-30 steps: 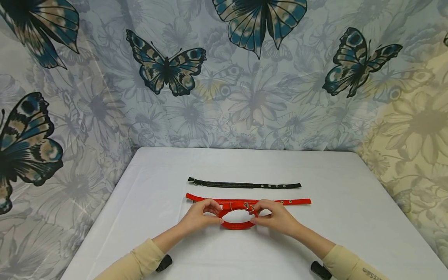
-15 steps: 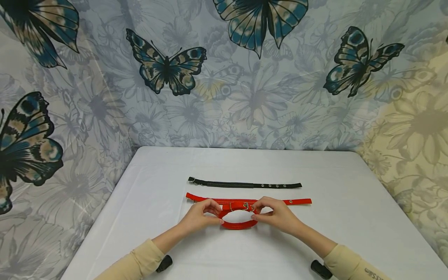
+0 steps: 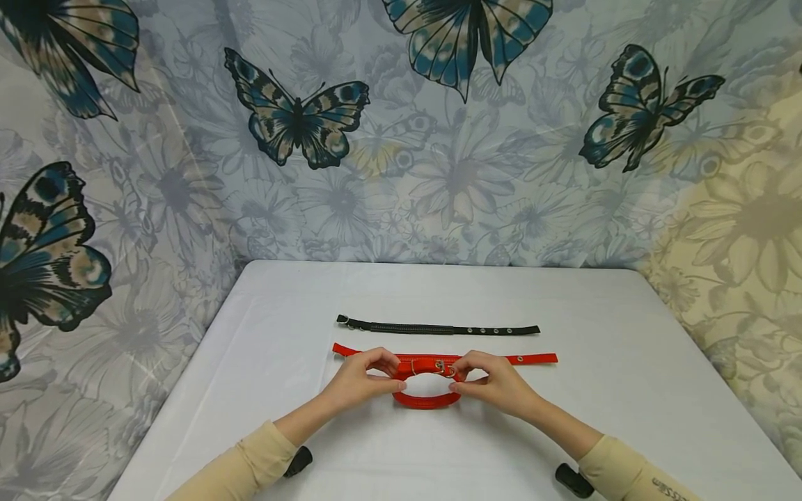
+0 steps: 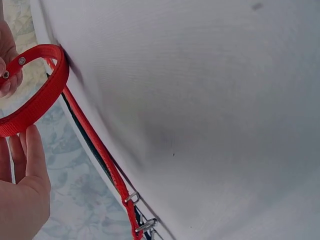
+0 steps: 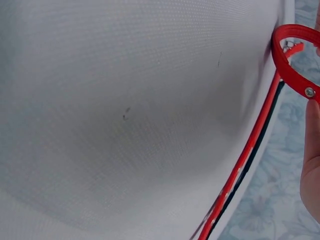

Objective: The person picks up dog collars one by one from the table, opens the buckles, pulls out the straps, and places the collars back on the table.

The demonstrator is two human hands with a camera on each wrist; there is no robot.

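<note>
A red collar is closed into a loop, with its metal buckle and ring on the far side. My left hand pinches the loop's left side; in the left wrist view its straight fingers lie under the red band. On the opposite side my right hand pinches the loop near the buckle. One right finger touches the band just below a metal eyelet in the right wrist view. Directly behind the loop, a second red collar lies stretched out, partly hidden by both hands.
Farther back lies a straight black collar with eyelets at its right end. All rest on a white-covered table. A butterfly-patterned cloth hangs behind it. Black wrist devices sit below the sleeves.
My left hand has shifted slightly right and up along the looped collar, its thumb now farther over the band. The right hand's hold is slightly adjusted; the other collars stay put.
</note>
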